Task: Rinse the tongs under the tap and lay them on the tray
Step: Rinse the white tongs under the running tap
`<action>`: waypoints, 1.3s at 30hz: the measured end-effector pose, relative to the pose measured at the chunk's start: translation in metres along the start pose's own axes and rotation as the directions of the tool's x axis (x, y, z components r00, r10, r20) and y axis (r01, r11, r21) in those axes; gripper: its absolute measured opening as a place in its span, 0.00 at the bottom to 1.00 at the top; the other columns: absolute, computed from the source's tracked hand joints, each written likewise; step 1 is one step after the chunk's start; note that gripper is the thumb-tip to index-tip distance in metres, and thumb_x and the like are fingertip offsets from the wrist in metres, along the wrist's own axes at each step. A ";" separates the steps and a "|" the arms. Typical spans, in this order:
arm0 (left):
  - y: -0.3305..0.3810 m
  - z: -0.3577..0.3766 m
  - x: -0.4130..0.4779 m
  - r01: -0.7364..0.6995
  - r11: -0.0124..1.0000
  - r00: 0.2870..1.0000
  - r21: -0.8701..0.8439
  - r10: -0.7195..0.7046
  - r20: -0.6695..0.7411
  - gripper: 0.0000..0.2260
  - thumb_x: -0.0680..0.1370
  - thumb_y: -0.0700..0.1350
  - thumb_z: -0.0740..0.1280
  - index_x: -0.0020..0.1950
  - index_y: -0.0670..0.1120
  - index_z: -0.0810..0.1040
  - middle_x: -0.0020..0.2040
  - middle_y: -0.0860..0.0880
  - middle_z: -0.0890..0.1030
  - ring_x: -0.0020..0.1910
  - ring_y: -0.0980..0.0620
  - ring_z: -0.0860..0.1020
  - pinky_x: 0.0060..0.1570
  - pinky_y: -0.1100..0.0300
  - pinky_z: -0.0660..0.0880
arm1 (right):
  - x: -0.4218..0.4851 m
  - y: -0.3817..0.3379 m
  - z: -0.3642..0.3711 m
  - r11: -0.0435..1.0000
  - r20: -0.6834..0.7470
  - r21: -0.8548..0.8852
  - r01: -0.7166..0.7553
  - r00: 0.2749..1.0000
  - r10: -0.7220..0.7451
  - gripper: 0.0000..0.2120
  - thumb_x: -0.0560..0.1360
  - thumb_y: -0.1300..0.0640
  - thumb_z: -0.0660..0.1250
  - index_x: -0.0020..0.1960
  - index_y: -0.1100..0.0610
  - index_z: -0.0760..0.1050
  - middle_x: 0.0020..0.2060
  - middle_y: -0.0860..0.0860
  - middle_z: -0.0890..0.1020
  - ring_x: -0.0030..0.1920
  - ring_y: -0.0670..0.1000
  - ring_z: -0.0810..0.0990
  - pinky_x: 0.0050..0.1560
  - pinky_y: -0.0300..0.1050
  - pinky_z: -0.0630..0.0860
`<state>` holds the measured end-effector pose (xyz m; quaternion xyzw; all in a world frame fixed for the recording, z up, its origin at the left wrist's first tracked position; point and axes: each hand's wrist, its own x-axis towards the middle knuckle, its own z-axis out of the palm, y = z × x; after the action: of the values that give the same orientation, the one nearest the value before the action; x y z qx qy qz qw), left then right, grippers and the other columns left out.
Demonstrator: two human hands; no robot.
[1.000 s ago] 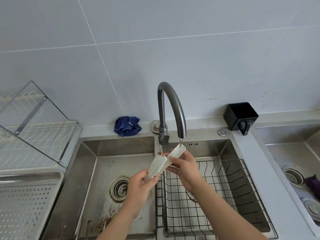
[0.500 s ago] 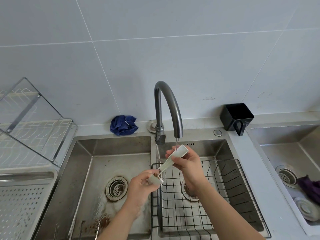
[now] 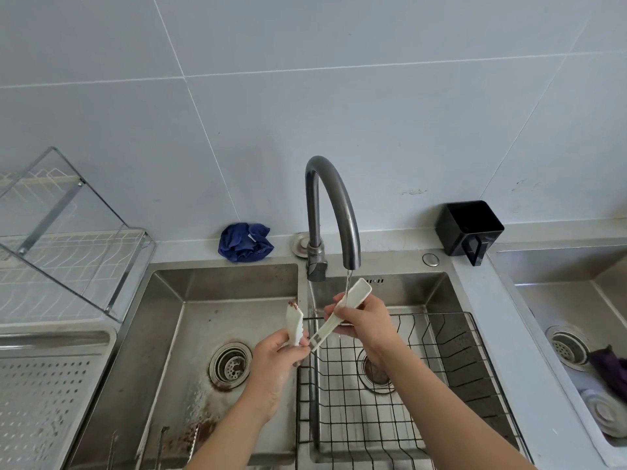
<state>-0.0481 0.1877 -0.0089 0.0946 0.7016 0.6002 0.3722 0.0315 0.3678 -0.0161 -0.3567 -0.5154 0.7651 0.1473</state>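
Two hands share the work over a double sink. Far left, beside the basin, sits the perforated steel tray [image 3: 51, 385], where the tongs are meant to end up; no part of them is on it yet. The left hand [image 3: 274, 364] is over the left basin, fingers curled round one arm of the white tongs [image 3: 325, 330]. That arm's toothed tip points up, out of the water, with brown grime on it. The tongs are spread into a V, seemingly so the inner faces are open to the water. The tap [image 3: 334, 205] runs a thin stream onto the other arm. The right hand [image 3: 363, 323] pinches that arm between thumb and fingers and tilts it up under the spout. It is above the wire basket [image 3: 441, 351] in the right basin, so the runoff falls into the sink. To my eye the rinse is only partway done: the dirty tip needs its turn under the stream before the carry left to the tray.
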 end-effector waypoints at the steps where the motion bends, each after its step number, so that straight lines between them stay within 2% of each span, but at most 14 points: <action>1: 0.001 0.001 0.000 0.009 1.000 1.000 -0.005 -0.009 0.005 0.06 0.76 0.33 0.70 0.41 0.43 0.82 0.52 0.45 0.87 0.51 0.43 0.84 0.57 0.44 0.78 | 0.000 0.001 -0.002 1.000 -0.027 -0.004 0.015 1.000 -0.015 0.10 0.75 0.71 0.69 0.56 0.65 0.76 0.43 0.61 0.88 0.46 0.59 0.89 0.44 0.53 0.85; 7: 0.006 0.018 -0.002 0.023 0.999 1.000 0.023 -0.023 0.004 0.05 0.80 0.44 0.69 0.50 0.52 0.84 0.49 0.49 0.88 0.48 0.51 0.86 0.42 0.53 0.81 | 0.003 0.007 -0.004 0.997 -0.116 -0.066 0.038 0.992 -0.046 0.08 0.82 0.50 0.67 0.56 0.53 0.75 0.39 0.59 0.87 0.40 0.59 0.88 0.39 0.53 0.85; 10: 0.011 0.023 0.000 0.045 0.998 0.999 -0.033 -0.046 -0.024 0.06 0.82 0.45 0.67 0.56 0.52 0.82 0.49 0.49 0.88 0.46 0.55 0.86 0.32 0.66 0.76 | 0.002 0.008 0.000 0.999 -0.054 0.021 -0.030 0.998 0.031 0.04 0.80 0.56 0.68 0.51 0.55 0.75 0.40 0.58 0.87 0.40 0.58 0.87 0.47 0.57 0.84; 12: 0.013 0.023 0.002 0.078 0.993 0.997 -0.084 -0.080 -0.019 0.07 0.82 0.49 0.66 0.59 0.52 0.80 0.49 0.47 0.88 0.46 0.50 0.87 0.34 0.62 0.77 | 0.003 0.003 0.003 0.980 -0.039 0.192 -0.060 0.997 0.069 0.04 0.80 0.61 0.69 0.47 0.58 0.74 0.36 0.56 0.81 0.35 0.54 0.83 0.48 0.56 0.82; 15: 0.011 0.025 0.003 0.122 0.979 0.992 -0.164 -0.122 0.010 0.09 0.81 0.54 0.67 0.59 0.54 0.81 0.50 0.42 0.87 0.43 0.44 0.84 0.39 0.52 0.78 | 0.006 -0.004 0.014 0.914 -0.024 0.395 -0.091 0.994 0.109 0.08 0.80 0.57 0.71 0.44 0.57 0.74 0.30 0.51 0.71 0.28 0.49 0.72 0.36 0.46 0.76; 18: 0.005 0.032 0.004 0.164 0.960 0.986 -0.228 -0.151 0.075 0.10 0.78 0.58 0.68 0.56 0.58 0.83 0.50 0.41 0.86 0.40 0.41 0.83 0.40 0.47 0.81 | 0.010 -0.010 0.028 0.926 -0.140 0.374 -0.047 0.984 0.107 0.16 0.81 0.45 0.68 0.42 0.55 0.73 0.26 0.48 0.66 0.24 0.46 0.63 0.23 0.40 0.64; 22: 0.004 0.042 0.005 0.119 0.966 0.993 -0.230 -0.116 0.027 0.10 0.80 0.61 0.66 0.56 0.58 0.81 0.42 0.44 0.84 0.33 0.43 0.81 0.27 0.56 0.74 | 0.013 -0.010 0.035 0.878 -0.170 0.479 -0.013 0.980 0.107 0.27 0.80 0.32 0.59 0.53 0.57 0.77 0.27 0.48 0.64 0.24 0.46 0.60 0.20 0.40 0.60; 24: 0.005 0.042 0.007 0.107 0.967 0.994 -0.231 -0.110 -0.002 0.10 0.81 0.59 0.65 0.56 0.57 0.81 0.41 0.45 0.83 0.31 0.45 0.79 0.25 0.59 0.68 | 0.010 -0.003 0.036 0.788 -0.094 0.615 -0.030 0.989 0.111 0.24 0.81 0.35 0.60 0.52 0.56 0.77 0.28 0.49 0.68 0.24 0.47 0.63 0.21 0.40 0.63; 28: -0.006 0.033 0.005 0.144 0.961 0.988 -0.235 -0.153 -0.021 0.11 0.84 0.54 0.62 0.58 0.50 0.79 0.42 0.39 0.81 0.28 0.46 0.77 0.26 0.60 0.64 | 0.007 0.001 0.025 0.699 0.088 0.713 -0.060 0.996 -0.003 0.09 0.82 0.57 0.65 0.56 0.61 0.78 0.43 0.55 0.81 0.34 0.51 0.77 0.34 0.44 0.78; 30: -0.010 0.027 0.002 0.155 0.963 0.987 -0.219 -0.162 -0.014 0.11 0.84 0.52 0.62 0.59 0.47 0.78 0.42 0.39 0.81 0.29 0.46 0.77 0.25 0.60 0.65 | 0.012 -0.007 0.016 0.711 0.102 0.703 -0.023 0.992 -0.069 0.16 0.80 0.58 0.66 0.65 0.63 0.74 0.48 0.57 0.82 0.39 0.52 0.79 0.40 0.46 0.80; 32: -0.010 0.022 0.000 0.166 0.964 0.985 -0.205 -0.170 -0.002 0.12 0.84 0.52 0.62 0.59 0.46 0.78 0.40 0.40 0.82 0.29 0.46 0.77 0.24 0.61 0.65 | 0.013 -0.015 0.013 0.815 0.112 0.579 0.013 0.989 -0.095 0.20 0.80 0.54 0.66 0.67 0.64 0.73 0.45 0.56 0.81 0.38 0.52 0.77 0.40 0.47 0.79; 34: -0.010 0.020 0.000 0.180 0.964 0.983 -0.196 -0.181 0.012 0.13 0.84 0.53 0.62 0.59 0.45 0.78 0.39 0.40 0.82 0.29 0.46 0.76 0.24 0.61 0.65 | 0.011 -0.017 0.018 0.920 0.059 0.387 0.064 0.994 -0.094 0.14 0.83 0.54 0.63 0.59 0.63 0.79 0.38 0.55 0.78 0.34 0.51 0.76 0.36 0.45 0.78; 36: -0.012 0.023 0.000 0.198 0.961 0.980 -0.195 -0.197 0.027 0.14 0.84 0.52 0.61 0.58 0.42 0.77 0.37 0.40 0.82 0.27 0.46 0.76 0.23 0.62 0.64 | 0.010 -0.020 0.025 0.948 -0.090 0.316 0.038 0.996 -0.010 0.17 0.84 0.50 0.61 0.42 0.58 0.80 0.30 0.52 0.73 0.27 0.50 0.71 0.28 0.43 0.73; 39: -0.016 0.029 -0.002 0.221 0.956 0.975 -0.191 -0.216 0.048 0.14 0.84 0.52 0.61 0.58 0.41 0.76 0.36 0.39 0.81 0.28 0.46 0.76 0.23 0.62 0.64 | 0.008 -0.022 0.023 0.868 -0.147 0.491 -0.079 0.974 0.172 0.24 0.83 0.42 0.62 0.34 0.55 0.72 0.25 0.50 0.67 0.24 0.50 0.63 0.25 0.44 0.63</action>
<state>-0.0236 0.2050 -0.0227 -0.0125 0.6406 0.6199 0.4531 0.0069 0.3662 0.0050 -0.4114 -0.2685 0.8405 0.2284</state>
